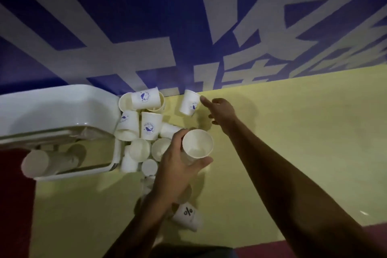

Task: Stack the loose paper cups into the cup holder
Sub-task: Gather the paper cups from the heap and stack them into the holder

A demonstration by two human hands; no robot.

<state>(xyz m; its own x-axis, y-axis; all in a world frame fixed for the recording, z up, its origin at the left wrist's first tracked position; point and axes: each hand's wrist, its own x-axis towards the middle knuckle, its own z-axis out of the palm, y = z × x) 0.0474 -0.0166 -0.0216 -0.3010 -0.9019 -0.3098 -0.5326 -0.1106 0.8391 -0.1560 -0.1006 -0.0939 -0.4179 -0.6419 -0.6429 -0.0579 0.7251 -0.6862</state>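
**Inspector:** Two hands in view. Left hand [176,163]?

**Assistant:** Its fingers [201,164] are wrapped around a paper cup [197,143], mouth up, held above the yellow worktop [293,132].

**Inspector:** Right hand [222,112]?

**Assistant:** Reaching far out, forefinger extended, its tip touching the rim of a tilted cup [189,102] by the blue banner [146,27]. It holds nothing; the other fingers are curled.

**Inspector:** Remaining cups?

**Assistant:** Loose cups [144,128] lie jumbled just left of the left fingers, some upright, some tipped. One marked "%" [187,214] lies below the left wrist.

**Inspector:** Holder?

**Assistant:** White cup holder [58,111] further left, a stack [50,162] lying inside.
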